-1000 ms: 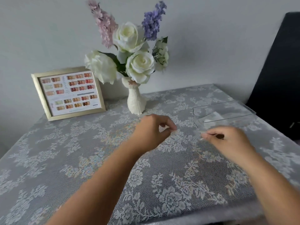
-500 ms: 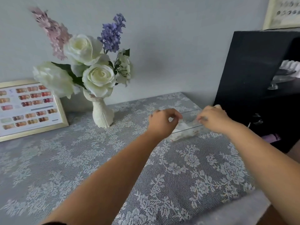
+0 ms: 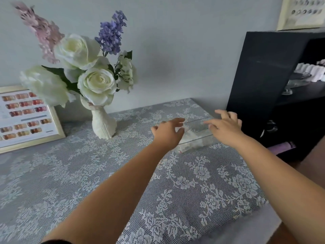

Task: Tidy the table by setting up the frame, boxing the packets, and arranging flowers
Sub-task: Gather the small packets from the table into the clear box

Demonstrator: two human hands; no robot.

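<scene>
A clear plastic box (image 3: 195, 136) sits near the table's right edge with pale packets inside it. My left hand (image 3: 167, 133) hovers at the box's left end with fingers spread and nothing in them. Over the box's right end is my right hand (image 3: 226, 127), fingers apart and empty. A white vase (image 3: 103, 124) with white roses, a purple sprig and a pink sprig (image 3: 84, 57) stands upright at the back of the table. A gold picture frame (image 3: 26, 117) with a colour-swatch chart leans against the wall at the far left.
A grey lace cloth (image 3: 98, 173) covers the table. A black cabinet (image 3: 274, 81) stands close to the table's right edge, with glassware on its shelf. A framed chart (image 3: 302, 13) hangs on the wall at top right.
Both hands went from pinched at the box to fingers spread, with nothing held. The view swung right and nearer to the box, so the frame slid to the left edge.
</scene>
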